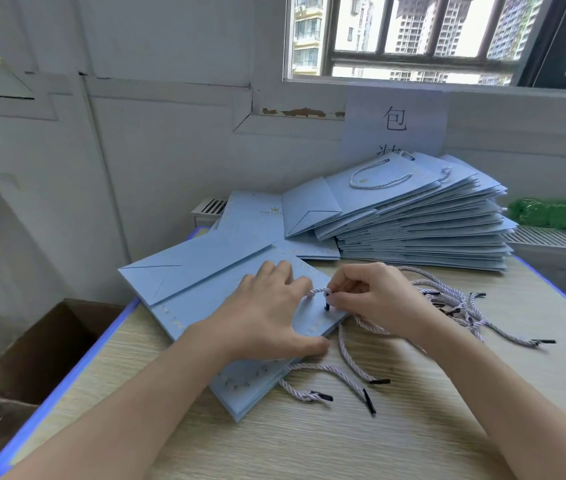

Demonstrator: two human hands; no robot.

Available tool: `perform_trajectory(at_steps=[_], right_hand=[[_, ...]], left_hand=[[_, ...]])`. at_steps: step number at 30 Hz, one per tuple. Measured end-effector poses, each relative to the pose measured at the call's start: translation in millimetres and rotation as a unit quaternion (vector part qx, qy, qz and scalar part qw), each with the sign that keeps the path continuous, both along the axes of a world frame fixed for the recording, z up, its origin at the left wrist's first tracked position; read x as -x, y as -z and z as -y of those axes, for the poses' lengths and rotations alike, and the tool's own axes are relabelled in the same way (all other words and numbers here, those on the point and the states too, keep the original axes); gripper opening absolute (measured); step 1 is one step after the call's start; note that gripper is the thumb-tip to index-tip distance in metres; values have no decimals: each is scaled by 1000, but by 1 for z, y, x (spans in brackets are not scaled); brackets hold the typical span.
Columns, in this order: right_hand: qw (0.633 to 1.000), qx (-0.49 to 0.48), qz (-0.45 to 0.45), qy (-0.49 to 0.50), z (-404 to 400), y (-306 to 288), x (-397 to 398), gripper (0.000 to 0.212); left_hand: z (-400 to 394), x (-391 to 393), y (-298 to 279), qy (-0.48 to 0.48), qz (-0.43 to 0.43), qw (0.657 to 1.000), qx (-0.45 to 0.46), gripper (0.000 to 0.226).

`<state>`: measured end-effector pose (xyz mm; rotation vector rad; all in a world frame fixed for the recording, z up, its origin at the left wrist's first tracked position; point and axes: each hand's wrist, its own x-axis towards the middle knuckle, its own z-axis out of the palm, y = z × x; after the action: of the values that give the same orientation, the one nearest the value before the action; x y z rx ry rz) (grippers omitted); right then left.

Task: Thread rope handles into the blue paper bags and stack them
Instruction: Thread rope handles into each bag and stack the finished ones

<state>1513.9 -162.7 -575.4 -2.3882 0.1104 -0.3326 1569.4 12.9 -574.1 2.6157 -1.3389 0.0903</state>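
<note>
- Wood-grain table [326, 445] with a blue edge stands against a white wall, under a window [423, 32] that looks out on tower blocks.
- Flat on the near middle of the table lies a blue bag [198, 289], folded, on top of a few more of the same.
- Left hand [267, 317] rests palm down on this bag, fingers spread and nearly straight, thumb at the bag's near edge; it presses the paper and grips nothing.
- Right hand [375, 296] sits just right of the left, over the bag's right edge, its fingers curled and pinching a rope [319, 291] near its black tip [327, 305].
- That tip points down at the bag's face between the two hands; whether it has entered a hole I cannot tell.
- From the pinch the rope arches toward the left fingertips.
- Loose ropes [454, 306] with black tips lie in a tangle on the table right of the right hand, and others trail out from under the bag at its near right corner.
- Behind the hands, at the far side of the table, a stack [423, 230] of blue bags is piled; the top one shows a rope handle [378, 178].
- A paper sign [395, 123] is stuck on the wall above the stack.
- A green bottle [558, 213] lies at the far right.
- A cardboard box [42, 344] stands on the floor to the left of the table.
</note>
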Motion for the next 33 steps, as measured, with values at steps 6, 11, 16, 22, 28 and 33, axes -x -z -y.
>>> perform_trajectory(at_steps=[6, 11, 16, 22, 28, 33], right_hand=[[989, 129, 64, -33, 1, 8, -2, 6], [978, 170, 107, -54, 3, 10, -3, 10], [967, 204, 144, -58, 6, 12, -4, 14], [970, 197, 118, -83, 8, 10, -3, 11], [979, 182, 83, -44, 6, 0, 5, 10], [994, 76, 76, -27, 0, -16, 15, 16]], left_hand=[[0, 0, -1, -4, -12, 1000, 26, 57], [-1, -1, -1, -6, -15, 999, 34, 56], [-1, -1, 0, -5, -16, 999, 42, 56], [-2, -1, -1, 4, -22, 999, 36, 56], [-1, -1, -1, 6, -40, 998, 43, 51], [-1, -6, -4, 0, -86, 994, 62, 41]])
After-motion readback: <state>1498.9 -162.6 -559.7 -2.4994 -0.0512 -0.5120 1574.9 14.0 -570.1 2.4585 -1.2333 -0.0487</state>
